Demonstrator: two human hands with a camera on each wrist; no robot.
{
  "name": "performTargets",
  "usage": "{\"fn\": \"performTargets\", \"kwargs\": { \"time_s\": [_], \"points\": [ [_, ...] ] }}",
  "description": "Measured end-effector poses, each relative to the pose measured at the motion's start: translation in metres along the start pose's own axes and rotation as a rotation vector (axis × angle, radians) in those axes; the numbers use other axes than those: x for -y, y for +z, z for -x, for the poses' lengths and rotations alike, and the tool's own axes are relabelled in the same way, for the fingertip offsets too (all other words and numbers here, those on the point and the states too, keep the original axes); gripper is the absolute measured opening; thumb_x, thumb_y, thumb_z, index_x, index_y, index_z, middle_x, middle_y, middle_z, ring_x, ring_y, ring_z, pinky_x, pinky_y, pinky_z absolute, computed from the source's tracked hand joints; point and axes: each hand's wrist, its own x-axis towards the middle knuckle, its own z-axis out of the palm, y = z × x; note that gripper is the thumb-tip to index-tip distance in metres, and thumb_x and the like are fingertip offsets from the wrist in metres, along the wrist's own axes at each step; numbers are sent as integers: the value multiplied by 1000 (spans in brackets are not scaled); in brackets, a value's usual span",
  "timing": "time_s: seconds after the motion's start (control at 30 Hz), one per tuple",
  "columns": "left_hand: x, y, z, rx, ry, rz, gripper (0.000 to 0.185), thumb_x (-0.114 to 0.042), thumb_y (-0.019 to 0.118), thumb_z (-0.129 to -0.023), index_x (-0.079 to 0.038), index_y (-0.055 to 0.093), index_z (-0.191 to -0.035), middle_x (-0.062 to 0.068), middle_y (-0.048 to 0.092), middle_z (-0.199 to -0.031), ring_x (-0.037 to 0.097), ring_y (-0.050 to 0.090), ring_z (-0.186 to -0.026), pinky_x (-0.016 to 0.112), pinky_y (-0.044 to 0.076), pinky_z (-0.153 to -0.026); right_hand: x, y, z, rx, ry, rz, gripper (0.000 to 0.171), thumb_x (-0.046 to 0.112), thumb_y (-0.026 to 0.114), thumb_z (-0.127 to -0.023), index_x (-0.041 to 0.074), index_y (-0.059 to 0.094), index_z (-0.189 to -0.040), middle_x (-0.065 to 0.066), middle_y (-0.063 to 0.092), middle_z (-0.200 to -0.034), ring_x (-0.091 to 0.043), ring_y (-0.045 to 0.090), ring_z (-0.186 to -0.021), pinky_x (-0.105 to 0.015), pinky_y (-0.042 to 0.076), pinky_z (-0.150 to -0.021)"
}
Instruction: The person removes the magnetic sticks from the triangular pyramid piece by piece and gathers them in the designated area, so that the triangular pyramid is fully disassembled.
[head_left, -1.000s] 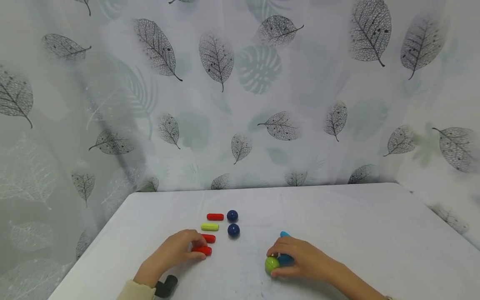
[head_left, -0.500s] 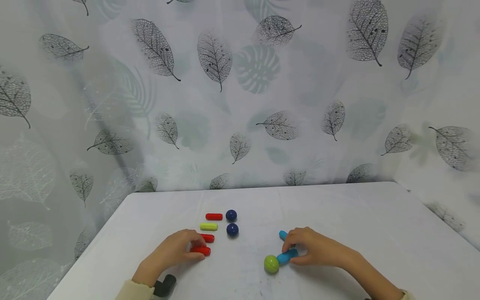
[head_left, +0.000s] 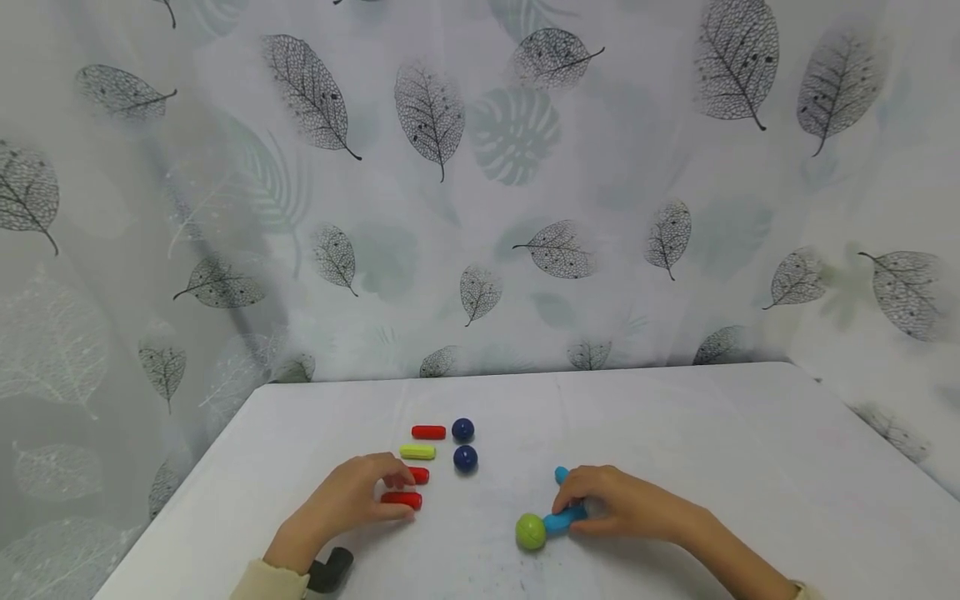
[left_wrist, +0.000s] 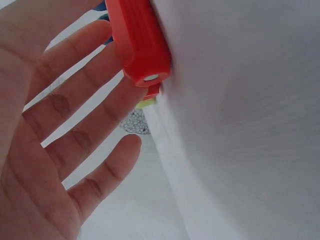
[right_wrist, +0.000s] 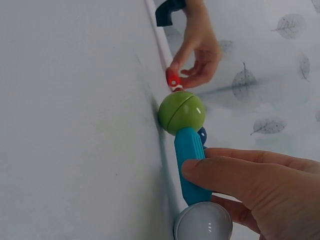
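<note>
My right hand [head_left: 622, 502] pinches a blue rod [right_wrist: 188, 150] between thumb and fingers. At the rod's far end sits a green ball [right_wrist: 182, 113], and a grey ball [right_wrist: 204, 223] is at the near end, touching or joined. A second blue rod [head_left: 562, 474] shows partly behind the right fingers. My left hand [head_left: 357, 490] lies around a red rod [head_left: 402, 500], thumb on the near side. Its fingers look loosely extended in the left wrist view, beside the red rod [left_wrist: 141, 45]; no firm grip shows.
Beyond the left hand lie another red rod [head_left: 420, 475], a yellow-green rod [head_left: 417, 452] and a third red rod [head_left: 429, 432]. Two dark blue balls [head_left: 465, 458] are to their right. A leaf-patterned curtain [head_left: 480, 200] stands behind the white table [head_left: 675, 433].
My right hand has shifted from around the green ball to the blue rod. Ball and rod have slid slightly left. The left fingers have lifted a little from the red rod.
</note>
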Motion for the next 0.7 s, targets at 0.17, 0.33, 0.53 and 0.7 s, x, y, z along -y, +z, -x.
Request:
{"fn": "performTargets", "kwargs": {
  "time_s": [0.17, 0.33, 0.53, 0.7],
  "points": [
    [-6, -2, -1, -52, 80, 0, 27, -33, 82, -79, -16, 70, -97, -11, 66, -87, 7, 60, -81, 29, 53, -77, 5, 5, -2, -7, 5, 29, 16, 16, 71, -90, 17, 70, -106, 12, 66, -103, -2, 59, -95, -26, 51, -86],
    [-15, -2, -2, -70, 134, 9, 29, -37, 78, -82, -14, 70, -97, -6, 70, -92, 9, 64, -85, 30, 54, -81, 9, 9, -4, -12, 45, 52, 15, 23, 70, -92, 19, 70, -106, 14, 65, -102, -1, 58, -93, -26, 50, -86],
    [-25, 1, -4, -18, 123, 48, 33, -45, 74, -84, -17, 70, -100, -7, 68, -91, 7, 61, -84, 26, 53, -80, 12, 15, -7, -28, 46, 87, 15, 25, 69, -92, 19, 70, -106, 14, 65, -102, 0, 57, -92, -26, 51, -85],
    [-34, 4, -6, 2, 142, 60, 32, -45, 74, -84, -17, 70, -98, -8, 67, -88, 6, 58, -80, 23, 51, -75, 15, 23, -12, -51, 7, 137, 16, 25, 69, -92, 18, 70, -107, 13, 66, -102, -1, 58, -93, -26, 51, -85]
  ]
}}
